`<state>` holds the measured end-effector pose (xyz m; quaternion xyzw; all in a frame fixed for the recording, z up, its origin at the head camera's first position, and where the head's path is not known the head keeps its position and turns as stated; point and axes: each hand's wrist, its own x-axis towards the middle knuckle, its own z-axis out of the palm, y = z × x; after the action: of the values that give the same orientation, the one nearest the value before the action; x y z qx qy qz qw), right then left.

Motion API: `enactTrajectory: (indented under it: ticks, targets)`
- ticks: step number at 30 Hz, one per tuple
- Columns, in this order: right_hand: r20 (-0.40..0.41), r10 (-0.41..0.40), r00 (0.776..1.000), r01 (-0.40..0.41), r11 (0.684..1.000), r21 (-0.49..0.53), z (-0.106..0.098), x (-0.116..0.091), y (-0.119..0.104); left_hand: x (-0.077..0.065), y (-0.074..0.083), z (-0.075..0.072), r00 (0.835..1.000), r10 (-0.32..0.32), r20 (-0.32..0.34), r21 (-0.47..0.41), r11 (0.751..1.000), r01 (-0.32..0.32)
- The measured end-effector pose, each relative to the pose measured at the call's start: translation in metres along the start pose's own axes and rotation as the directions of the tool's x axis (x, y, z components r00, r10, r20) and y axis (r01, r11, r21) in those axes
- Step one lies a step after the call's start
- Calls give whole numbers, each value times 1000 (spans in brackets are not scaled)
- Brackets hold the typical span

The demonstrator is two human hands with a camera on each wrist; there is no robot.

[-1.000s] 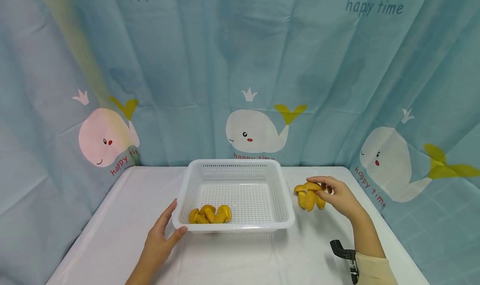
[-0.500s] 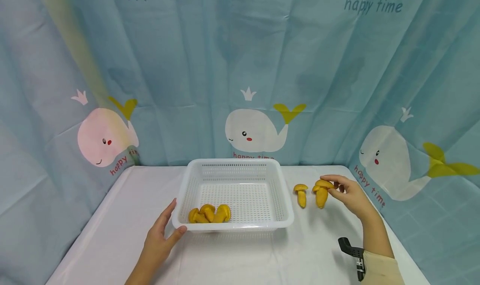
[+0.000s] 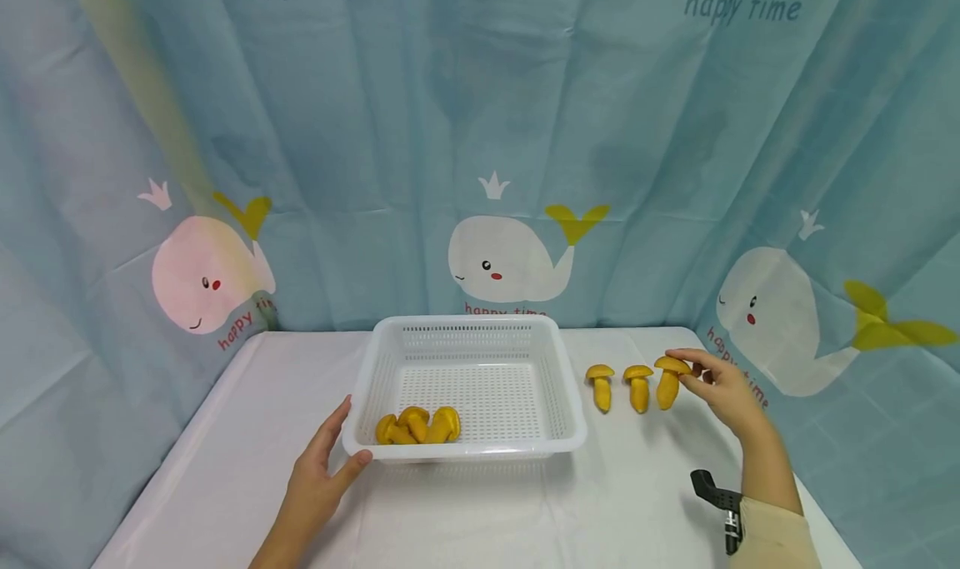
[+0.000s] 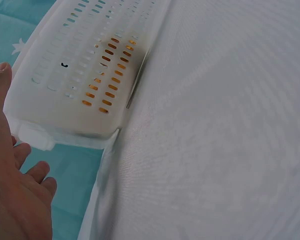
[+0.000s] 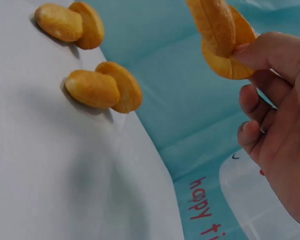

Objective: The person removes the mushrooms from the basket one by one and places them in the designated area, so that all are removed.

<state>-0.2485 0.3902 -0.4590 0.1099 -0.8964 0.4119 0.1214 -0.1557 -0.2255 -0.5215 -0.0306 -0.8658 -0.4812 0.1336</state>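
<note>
My right hand (image 3: 726, 391) pinches the cap of a yellow mushroom (image 3: 667, 388) between thumb and fingers, stem hanging down. In the right wrist view this mushroom (image 5: 215, 30) is off the table. Just left of it, two similar mushrooms lie on the table: a nearer mushroom (image 3: 639, 392) and a farther mushroom (image 3: 602, 391), caps toward the back. A white perforated plastic basket (image 3: 480, 451) stands at the table's middle, with three mushrooms (image 3: 445, 425) in its front left corner. My left hand (image 3: 313, 479) is spread around that corner, thumb at the front rim, fingers along the left side.
A white cloth covers the table (image 3: 465, 519). Behind it and at both sides hangs a blue curtain (image 3: 420, 136) printed with whales. A black camera mount (image 3: 716, 498) sits on my right wrist, over the table's right part.
My right hand has moved to the right with the mushroom it pinches. Mushrooms that were bunched under it now lie spaced apart on the table. The left hand and basket stay put.
</note>
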Motion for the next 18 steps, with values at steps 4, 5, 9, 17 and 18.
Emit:
enactTrajectory:
  ticks: [4, 5, 9, 17, 18]
  targets:
    - [-4, 52, 999, -52, 999, -18, -6, -3, 4, 0, 0, -1, 1000, 4, 2, -17, 1000, -4]
    - [-5, 63, 998, -63, 998, -18, -9, -4, 6, 0, 0, 0, 1000, 6, 6, -21, 1000, -6]
    - [12, 105, 994, -105, 994, -20, -15, -3, 15, -1, 1, 1, 1000, 2, 7, -9, 1000, -2]
    - [74, 166, 983, -160, 984, -84, -16, 12, 38, -1, 0, -3, 1000, 10, 6, -12, 1000, -10]
    - [81, 169, 982, -162, 983, -85, -17, 14, 42, -1, 0, -3, 1000, 12, 7, -13, 1000, -12]
